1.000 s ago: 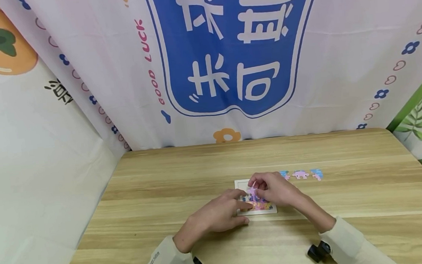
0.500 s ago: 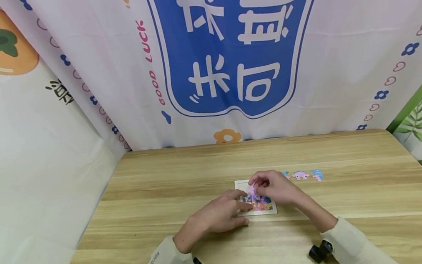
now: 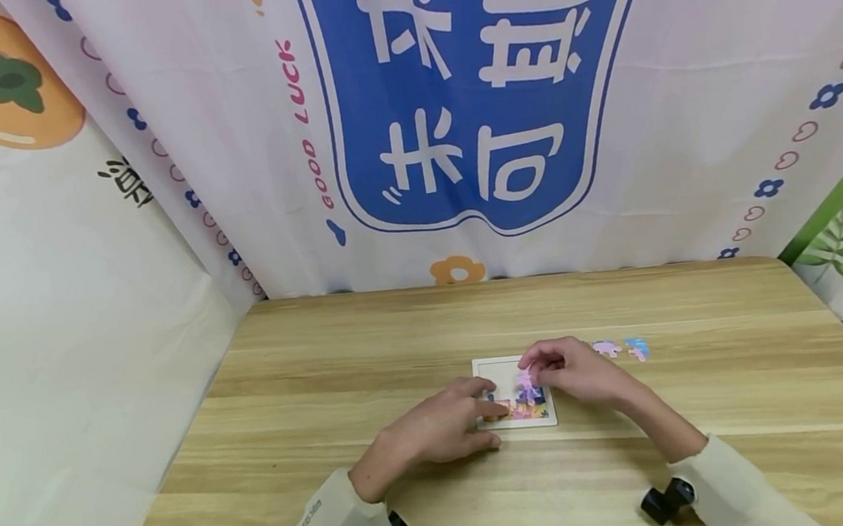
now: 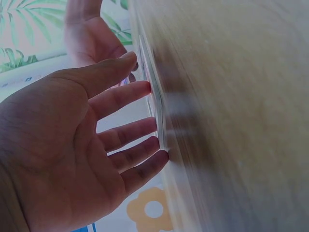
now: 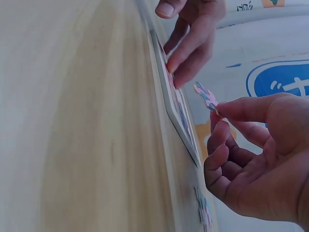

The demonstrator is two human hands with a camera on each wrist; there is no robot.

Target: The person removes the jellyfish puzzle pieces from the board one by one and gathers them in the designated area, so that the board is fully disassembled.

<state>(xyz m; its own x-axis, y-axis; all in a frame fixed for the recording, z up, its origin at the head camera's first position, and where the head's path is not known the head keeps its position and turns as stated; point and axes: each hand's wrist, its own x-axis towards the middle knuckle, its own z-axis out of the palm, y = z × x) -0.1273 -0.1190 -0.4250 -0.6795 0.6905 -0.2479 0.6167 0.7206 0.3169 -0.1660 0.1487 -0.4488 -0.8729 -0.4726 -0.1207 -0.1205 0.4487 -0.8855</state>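
A white-framed puzzle tray (image 3: 507, 424) lies on the table, with fitted colourful pieces (image 3: 536, 410) along its near side and bare tray behind them. My left hand (image 3: 445, 422) rests on the tray's left part, its fairly straight fingertips touching the tray. Between thumb and index finger, my right hand (image 3: 580, 373) pinches a pink and purple jigsaw piece (image 3: 526, 382). The right wrist view shows this jigsaw piece (image 5: 205, 96) tilted and raised above the tray, apart from it. The left fingers cover some of the tray's pieces in the head view.
Loose jigsaw pieces, one mostly pink (image 3: 607, 349) and one blue and pink (image 3: 636, 349), lie on the wooden table (image 3: 338, 345) behind the right hand. A printed curtain (image 3: 651, 218) hangs along the table's back edge. Black wrist cameras (image 3: 666, 501) sit under the sleeves.
My right hand has moved to the right with the pinched jigsaw piece, from over the tray's middle to its right side. My left hand has stayed on the tray.
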